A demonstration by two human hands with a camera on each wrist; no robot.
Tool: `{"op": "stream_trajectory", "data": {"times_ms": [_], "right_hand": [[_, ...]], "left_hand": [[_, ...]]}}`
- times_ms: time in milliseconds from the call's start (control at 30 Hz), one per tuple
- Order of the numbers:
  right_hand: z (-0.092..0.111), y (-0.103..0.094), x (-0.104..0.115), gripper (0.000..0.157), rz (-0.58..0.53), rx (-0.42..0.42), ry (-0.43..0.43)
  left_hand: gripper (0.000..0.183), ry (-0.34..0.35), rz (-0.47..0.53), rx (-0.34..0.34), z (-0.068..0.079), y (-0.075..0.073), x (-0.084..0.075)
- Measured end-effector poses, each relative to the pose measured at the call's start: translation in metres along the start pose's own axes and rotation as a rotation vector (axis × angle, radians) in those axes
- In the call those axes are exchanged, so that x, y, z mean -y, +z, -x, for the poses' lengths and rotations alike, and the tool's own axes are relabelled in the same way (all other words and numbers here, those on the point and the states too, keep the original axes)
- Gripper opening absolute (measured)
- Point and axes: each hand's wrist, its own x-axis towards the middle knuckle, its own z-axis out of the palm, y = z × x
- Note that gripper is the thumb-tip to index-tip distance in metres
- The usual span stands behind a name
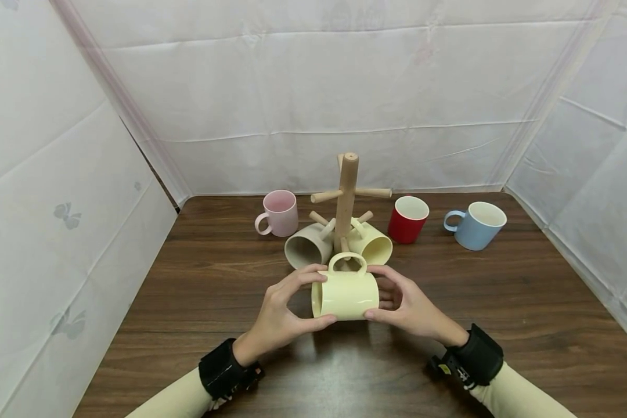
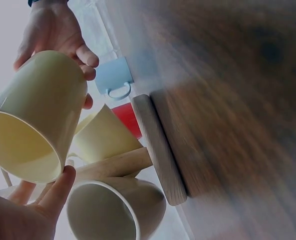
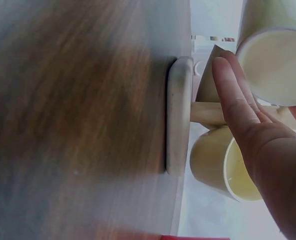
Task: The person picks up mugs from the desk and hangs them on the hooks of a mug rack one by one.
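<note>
A pale yellow mug lies sideways in the air between both hands, its handle on top and its mouth to the left. My left hand grips it at the mouth end, thumb below and fingers above. At the base end, my right hand holds it between thumb and fingers. Just behind is a wooden mug tree, whose low front peg overlaps the handle loop in the head view. A grey-beige mug and another pale yellow mug hang by their handles on its lower pegs.
On the dark wooden table, a pink mug stands left of the tree. A red mug and a light blue mug stand to its right. White sheeting walls the back and sides.
</note>
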Motion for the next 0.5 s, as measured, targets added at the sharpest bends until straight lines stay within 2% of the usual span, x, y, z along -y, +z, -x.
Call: {"op": "stream_trajectory", "data": {"times_ms": [200,367,500], "right_hand": [[-0.002,-0.006,0.001,0.069,0.088,-0.057,-0.003],[-0.005,-0.009,0.005,0.066,0.157,-0.085,-0.003],[-0.008,-0.008,0.018,0.063,0.192,-0.106,-0.028]], "left_hand": [[0.059,-0.093,0.101,0.009,0.000,0.003,0.001],[0.059,-0.198,0.110,0.004,0.004,0.007,0.004],[0.060,-0.264,0.088,0.017,0.004,0.009,0.003]]}}
